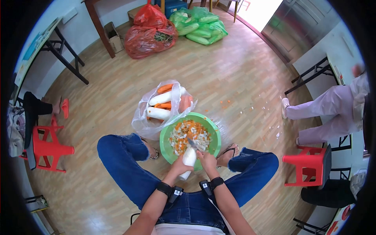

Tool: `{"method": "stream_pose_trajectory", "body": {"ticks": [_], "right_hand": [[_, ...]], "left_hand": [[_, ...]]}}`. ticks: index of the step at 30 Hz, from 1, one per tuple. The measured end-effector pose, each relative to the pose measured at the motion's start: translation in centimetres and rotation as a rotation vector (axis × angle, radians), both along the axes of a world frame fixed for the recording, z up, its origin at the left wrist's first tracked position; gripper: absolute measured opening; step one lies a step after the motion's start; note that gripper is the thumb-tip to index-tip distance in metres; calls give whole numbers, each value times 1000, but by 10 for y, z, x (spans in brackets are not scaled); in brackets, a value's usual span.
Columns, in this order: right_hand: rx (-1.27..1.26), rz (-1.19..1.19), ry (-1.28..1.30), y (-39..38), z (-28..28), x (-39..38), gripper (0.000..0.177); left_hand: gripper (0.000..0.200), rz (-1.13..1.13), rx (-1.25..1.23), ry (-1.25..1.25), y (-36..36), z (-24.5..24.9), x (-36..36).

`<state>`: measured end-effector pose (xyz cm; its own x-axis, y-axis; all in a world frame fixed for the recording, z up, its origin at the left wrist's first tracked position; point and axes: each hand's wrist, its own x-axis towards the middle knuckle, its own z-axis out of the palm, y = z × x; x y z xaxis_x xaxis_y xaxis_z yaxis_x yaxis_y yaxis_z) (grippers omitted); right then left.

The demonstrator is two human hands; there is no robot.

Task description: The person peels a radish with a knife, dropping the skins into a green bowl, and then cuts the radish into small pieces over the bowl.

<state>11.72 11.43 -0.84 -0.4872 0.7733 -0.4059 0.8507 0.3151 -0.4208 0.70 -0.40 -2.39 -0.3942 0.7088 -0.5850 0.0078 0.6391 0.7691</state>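
Head view: left hand [180, 166] curled round long white radish [189, 158]; right hand [207, 160] gripping grey-bladed tool [191, 143]; just beyond, round green plastic basin [165, 145], orange-and-white shavings [183, 131] inside.

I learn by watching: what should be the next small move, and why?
Perhaps the right hand should shave the far end of the white radish with the blade: the blade is there, the left hand grips the radish, and the green basin beneath holds white and orange pieces.

One head-worn camera: wide, round-edged view, facing forward and steeply down; green basin [165, 143] near, doorway [256, 13] far.
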Motion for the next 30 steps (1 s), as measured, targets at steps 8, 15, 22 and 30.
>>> {"method": "stream_pose_trajectory", "body": {"ticks": [8, 15, 22, 30], "right_hand": [[76, 9, -14, -8, 4, 0, 56], [74, -149, 8, 8, -3, 10, 52], [-38, 182, 88, -21, 35, -1, 47], [19, -83, 60, 6, -8, 4, 54]], "left_hand": [[77, -61, 23, -64, -3, 1, -3], [71, 35, 68, -91, -1, 5, 6], [62, 171, 118, -274, 0, -10, -3], [62, 149, 113, -279, -4, 7, 2]]}}
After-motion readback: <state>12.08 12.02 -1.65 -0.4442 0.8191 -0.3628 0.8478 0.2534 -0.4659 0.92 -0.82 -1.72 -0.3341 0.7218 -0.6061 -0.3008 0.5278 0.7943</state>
